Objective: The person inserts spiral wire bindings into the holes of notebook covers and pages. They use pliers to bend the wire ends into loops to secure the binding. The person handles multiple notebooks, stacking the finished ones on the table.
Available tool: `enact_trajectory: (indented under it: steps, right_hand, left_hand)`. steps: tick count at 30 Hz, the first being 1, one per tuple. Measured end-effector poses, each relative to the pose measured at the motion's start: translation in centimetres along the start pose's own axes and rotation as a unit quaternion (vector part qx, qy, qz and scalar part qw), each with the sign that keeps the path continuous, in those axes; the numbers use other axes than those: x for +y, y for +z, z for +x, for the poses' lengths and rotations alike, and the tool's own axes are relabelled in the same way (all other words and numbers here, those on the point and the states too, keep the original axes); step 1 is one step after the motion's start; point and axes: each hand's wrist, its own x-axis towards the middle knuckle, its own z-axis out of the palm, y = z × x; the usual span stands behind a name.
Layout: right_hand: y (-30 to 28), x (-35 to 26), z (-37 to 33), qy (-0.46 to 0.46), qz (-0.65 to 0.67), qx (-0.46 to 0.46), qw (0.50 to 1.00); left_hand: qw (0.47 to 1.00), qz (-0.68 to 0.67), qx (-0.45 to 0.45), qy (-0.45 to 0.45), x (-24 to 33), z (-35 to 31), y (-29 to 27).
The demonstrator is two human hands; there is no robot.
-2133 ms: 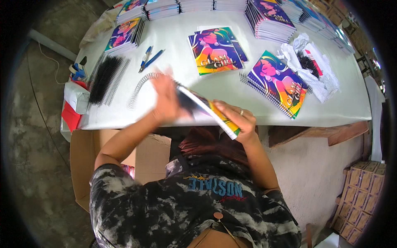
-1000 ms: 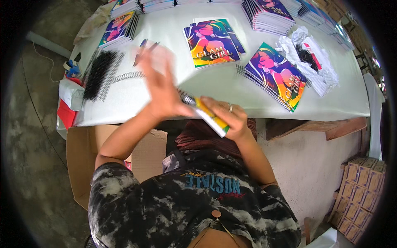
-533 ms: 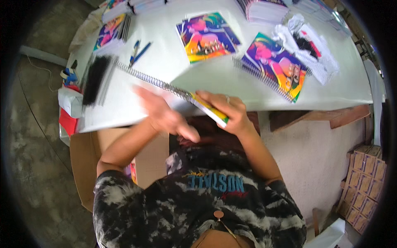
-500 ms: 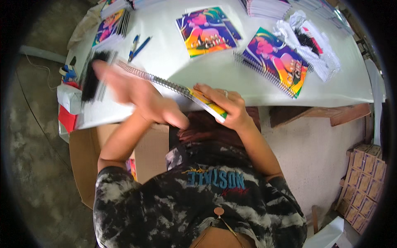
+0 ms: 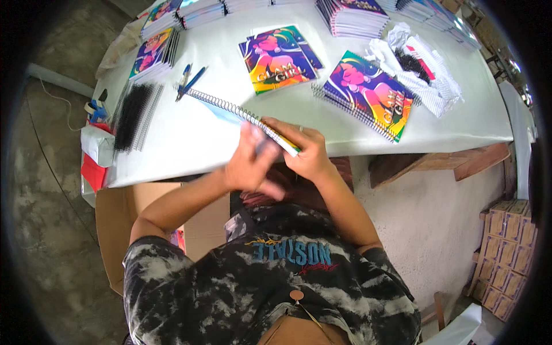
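Note:
My right hand grips a spiral notebook by one end, fingers over its cover. The notebook is tilted nearly edge-on, and its wire spiral runs up and left over the table. My left hand is close below the spiral, fingers spread and blurred; whether it touches the notebook is hard to tell. Beyond my right hand lies another spiral notebook with a colourful illustrated cover. Farther back, loose printed covers overlap on the table.
Dark spiral coils lie at the table's left, near blue pens and stacked notebooks. Another stack stands at the back. Crumpled white wrapping holds black coils. Below the table edge is an open cardboard box; brown boxes are piled right.
My left hand has swept right and down, from beside the spiral's far end to near the notebook's body. My right hand keeps its grip. The whole view has shifted slightly.

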Motion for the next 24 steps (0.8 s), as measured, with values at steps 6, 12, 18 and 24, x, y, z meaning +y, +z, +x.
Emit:
enact_trajectory:
  steps: [6, 12, 18, 24]
  right_hand:
    - [1.2, -1.3, 0.2, -0.053, -0.016, -0.033, 0.998]
    - [0.1, -0.2, -0.7, 0.008, 0.015, -0.038, 0.999]
    - [0.3, -0.4, 0.0, 0.008, -0.044, 0.024, 0.999]
    - [1.4, -4.4, 1.5, -0.082, 0.017, 0.004, 0.996]
  left_hand:
    - [0.989, 0.086, 0.108, -0.052, -5.7, -1.7, 0.8]
    - [0.994, 0.015, 0.038, 0.097, 0.9, -1.1, -0.1]
    - [0.999, -0.022, 0.010, -0.021, 2.2, 0.9, 1.2]
    - [0.929, -0.249, -0.002, -0.274, 6.3, 5.1, -5.7]
